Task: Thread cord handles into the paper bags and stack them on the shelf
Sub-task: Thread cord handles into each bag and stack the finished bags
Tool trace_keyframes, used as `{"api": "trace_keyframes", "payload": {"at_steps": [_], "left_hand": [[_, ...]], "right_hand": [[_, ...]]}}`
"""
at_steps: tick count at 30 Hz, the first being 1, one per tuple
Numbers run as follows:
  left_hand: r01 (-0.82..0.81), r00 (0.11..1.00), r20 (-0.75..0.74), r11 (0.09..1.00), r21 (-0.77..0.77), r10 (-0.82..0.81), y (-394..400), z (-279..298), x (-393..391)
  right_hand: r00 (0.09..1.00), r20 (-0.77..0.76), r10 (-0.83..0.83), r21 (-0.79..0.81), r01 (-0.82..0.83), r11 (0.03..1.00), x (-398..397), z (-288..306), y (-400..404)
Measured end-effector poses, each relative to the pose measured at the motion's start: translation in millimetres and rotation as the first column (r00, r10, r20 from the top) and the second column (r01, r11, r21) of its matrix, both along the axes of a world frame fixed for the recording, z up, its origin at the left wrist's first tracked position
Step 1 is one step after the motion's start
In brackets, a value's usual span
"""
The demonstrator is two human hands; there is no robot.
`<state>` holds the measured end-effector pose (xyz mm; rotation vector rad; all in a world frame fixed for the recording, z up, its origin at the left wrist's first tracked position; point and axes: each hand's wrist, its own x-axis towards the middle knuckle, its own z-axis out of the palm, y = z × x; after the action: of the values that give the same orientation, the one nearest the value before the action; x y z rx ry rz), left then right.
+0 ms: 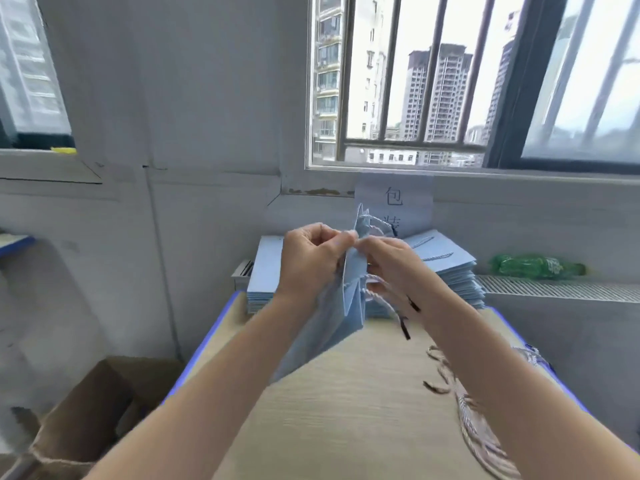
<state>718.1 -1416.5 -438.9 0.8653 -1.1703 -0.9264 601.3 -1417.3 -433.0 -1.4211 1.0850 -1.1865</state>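
Observation:
I hold a light blue paper bag (348, 306) up above the table, its open top edge toward the window. My left hand (310, 261) grips the bag's upper edge from the left. My right hand (398, 265) pinches a pale cord (381, 299) at the same edge; the cord's black-tipped end (404, 327) dangles below my wrist. One cord loop (377, 225) sticks out at the bag's top. Behind the hands lie two stacks of flat blue bags (265, 268), the right stack (450, 268) showing cord handles on top.
A bundle of loose cords (474, 420) lies along the wooden table's (346, 410) right side. A green plastic bottle (533, 266) lies on the radiator ledge at right. An open cardboard box (86, 410) stands on the floor at left. A paper sign (394, 199) hangs under the window.

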Motion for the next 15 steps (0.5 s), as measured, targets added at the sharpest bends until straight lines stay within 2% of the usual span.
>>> {"api": "trace_keyframes", "payload": {"at_steps": [3,5,7,9,11,13,15], "left_hand": [[0.062,0.995,-0.074,0.998,0.029,-0.060,-15,27,10],[0.048,0.997,-0.067,0.999,0.003,-0.048,-25,37,26],[-0.068,0.997,0.029,0.997,-0.032,0.069,-37,39,50],[-0.209,0.961,0.176,0.977,-0.049,0.214,-49,30,76],[-0.292,0.915,0.282,0.956,-0.027,0.288,-56,14,96],[-0.347,0.885,0.334,0.938,0.007,0.325,-61,-5,108],[-0.362,0.876,0.354,0.932,0.033,0.328,-63,-20,111]], "right_hand": [[0.999,0.042,-0.007,-0.034,0.009,0.999,-3,28,-11],[0.997,0.071,-0.025,-0.050,0.028,0.998,-12,41,-15],[0.989,0.134,-0.067,-0.019,0.070,0.997,-29,45,-22],[0.965,0.250,-0.084,0.050,0.073,0.996,-51,41,-31],[0.931,0.329,-0.158,0.114,0.127,0.985,-72,26,-39],[0.925,0.249,-0.288,0.157,0.255,0.954,-86,6,-48],[0.927,0.072,-0.369,0.145,0.356,0.923,-91,-14,-54]]}}
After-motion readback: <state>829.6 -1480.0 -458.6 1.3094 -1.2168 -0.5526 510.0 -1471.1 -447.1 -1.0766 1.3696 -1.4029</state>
